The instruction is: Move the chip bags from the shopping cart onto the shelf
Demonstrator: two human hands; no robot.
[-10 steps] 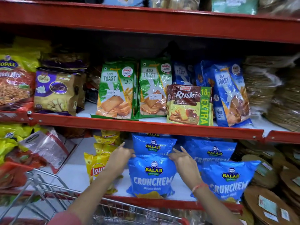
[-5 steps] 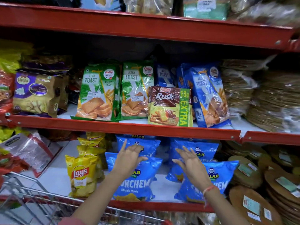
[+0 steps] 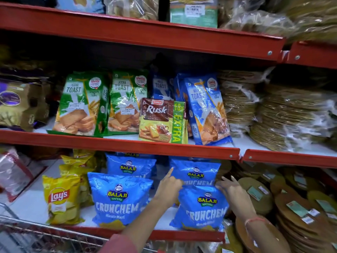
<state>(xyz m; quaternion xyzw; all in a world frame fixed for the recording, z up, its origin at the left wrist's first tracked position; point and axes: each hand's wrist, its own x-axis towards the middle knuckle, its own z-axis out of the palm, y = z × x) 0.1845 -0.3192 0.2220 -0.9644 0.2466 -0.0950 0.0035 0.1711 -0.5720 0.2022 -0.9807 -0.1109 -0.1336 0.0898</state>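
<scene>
Red metal shelving [image 3: 127,145] across the whole frame, three tiers deep. Stacks of wrapped papad [image 3: 284,117] filling the right side of the middle tier, flat round packs [image 3: 299,212] filling the lower right. Green Jeera Toast packs [image 3: 80,105] upright at centre of the middle tier, a blue Milk Toast pack [image 3: 207,110] leaning to their right, a brown and yellow Rusk pack [image 3: 162,121] propped in front between them. On the lowest shelf, at bottom centre, a front left Balaji Crunchem bag [image 3: 118,199] standing upright, a second blue bag [image 3: 130,166] just behind it. Right of these, the front right Balaji Crunchem bag [image 3: 202,207] upright near the shelf edge, with another blue bag [image 3: 196,170] behind. Yellow Lay's bags [image 3: 60,198] in a row at lower left, front one upright. Wire rim of the shopping cart [image 3: 36,232] along the bottom left edge, contents impossible to make out. Left hand [image 3: 169,189] at the upper left corner of the front right bag, grip loose, index finger pointing up, touching rather than clasping. Right hand [image 3: 231,190] at the bag's upper right corner, fingers spread flat against it, grip open. Thin red thread band [image 3: 255,220] on the right wrist.
</scene>
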